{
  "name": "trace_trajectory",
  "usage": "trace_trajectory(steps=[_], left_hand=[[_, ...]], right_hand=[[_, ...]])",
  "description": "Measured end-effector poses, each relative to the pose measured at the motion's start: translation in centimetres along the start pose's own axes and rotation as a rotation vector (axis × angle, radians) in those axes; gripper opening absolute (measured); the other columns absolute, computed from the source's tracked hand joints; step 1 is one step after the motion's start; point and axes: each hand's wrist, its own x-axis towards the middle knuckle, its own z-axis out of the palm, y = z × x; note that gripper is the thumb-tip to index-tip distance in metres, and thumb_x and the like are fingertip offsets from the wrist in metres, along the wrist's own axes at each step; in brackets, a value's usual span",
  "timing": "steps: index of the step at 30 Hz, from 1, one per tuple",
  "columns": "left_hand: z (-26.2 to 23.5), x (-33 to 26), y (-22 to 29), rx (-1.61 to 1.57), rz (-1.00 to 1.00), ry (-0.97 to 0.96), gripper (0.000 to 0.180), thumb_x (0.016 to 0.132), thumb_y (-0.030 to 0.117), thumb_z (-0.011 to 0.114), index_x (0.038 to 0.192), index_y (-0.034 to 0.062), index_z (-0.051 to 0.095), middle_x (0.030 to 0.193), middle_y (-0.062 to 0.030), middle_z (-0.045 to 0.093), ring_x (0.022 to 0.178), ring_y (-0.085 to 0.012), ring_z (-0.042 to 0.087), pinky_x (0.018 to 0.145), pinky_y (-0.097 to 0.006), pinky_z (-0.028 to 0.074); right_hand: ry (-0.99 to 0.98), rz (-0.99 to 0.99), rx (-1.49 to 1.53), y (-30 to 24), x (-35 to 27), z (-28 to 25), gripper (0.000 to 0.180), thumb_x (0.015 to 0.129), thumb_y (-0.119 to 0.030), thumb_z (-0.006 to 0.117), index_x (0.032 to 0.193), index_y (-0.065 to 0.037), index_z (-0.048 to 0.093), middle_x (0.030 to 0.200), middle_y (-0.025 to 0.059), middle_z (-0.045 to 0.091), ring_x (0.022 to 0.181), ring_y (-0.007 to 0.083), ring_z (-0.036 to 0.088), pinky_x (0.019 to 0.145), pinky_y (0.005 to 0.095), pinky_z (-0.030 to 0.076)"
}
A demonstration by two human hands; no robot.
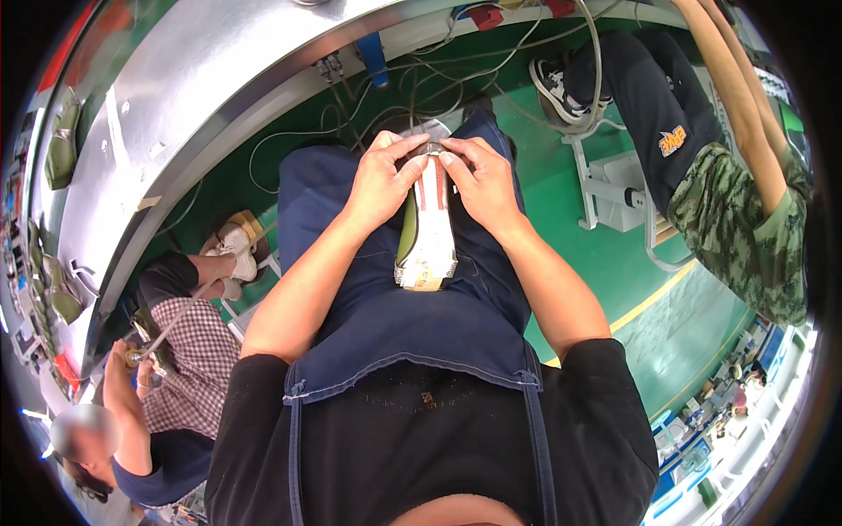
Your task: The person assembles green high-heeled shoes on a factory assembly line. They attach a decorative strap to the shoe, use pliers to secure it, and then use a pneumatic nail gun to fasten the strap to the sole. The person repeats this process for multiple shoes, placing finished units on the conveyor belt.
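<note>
On my lap lies a green shoe upper that looks stretched over a form, with its pale underside facing up. Reddish-brown stripes run along the far part of that underside. My left hand holds the narrow far end from the left, thumb and fingers bent together. From the right, my right hand grips the same end, its thumb close to the left one. Between the fingertips shows a small dark edge, too small to make out. The near end of the piece rests against my dark blue apron.
A curved metal table spans the left and far side, with green shoe pieces on it. Loose cables hang beyond my knees. One co-worker sits at left, another at right by a white metal frame.
</note>
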Motion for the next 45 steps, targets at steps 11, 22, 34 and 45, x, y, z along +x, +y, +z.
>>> trace_trajectory(steps=[11,22,34,45], left_hand=[[-0.1,0.8,-0.3,-0.002,-0.04,0.026,0.03,0.098,0.02,0.07,0.121,0.0019,0.077,0.094,-0.0085,0.065,0.096,-0.0188,0.063,0.085,-0.031,0.05],[-0.3,1.6,0.0,0.055,-0.012,-0.014,0.028,0.099,0.021,0.067,0.117,0.0021,0.078,0.091,-0.0082,0.062,0.089,-0.0201,0.062,0.08,-0.033,0.05],[-0.2,1.8,0.1,0.042,-0.035,0.01,0.027,0.099,0.02,0.069,0.118,0.0027,0.078,0.092,-0.0075,0.062,0.088,-0.0199,0.062,0.079,-0.033,0.051],[-0.1,1.3,-1.0,0.063,-0.046,0.049,0.036,0.1,0.023,0.068,0.129,0.0014,0.072,0.11,-0.0133,0.066,0.105,-0.0253,0.064,0.092,-0.034,0.051]], right_hand=[[0.021,-0.014,-0.022,0.6,0.2,0.5,0.029,0.092,-0.019,0.075,0.113,0.002,0.076,0.098,0.0165,0.071,0.081,0.0274,0.072,0.074,0.0357,0.057],[-0.151,0.168,-0.045,-1.3,2.7,-0.8,0.028,0.091,-0.022,0.076,0.101,0.004,0.076,0.094,0.0169,0.076,0.081,0.0239,0.075,0.073,0.0344,0.057],[-0.205,0.302,-0.001,-1.8,3.8,-0.9,0.027,0.087,-0.022,0.076,0.097,0.003,0.076,0.086,0.0165,0.077,0.078,0.0238,0.075,0.072,0.0357,0.057],[-0.199,0.265,-0.13,-2.1,4.0,0.2,0.035,0.09,-0.029,0.074,0.098,0.005,0.074,0.085,0.0219,0.075,0.08,0.0322,0.075,0.076,0.0409,0.057]])
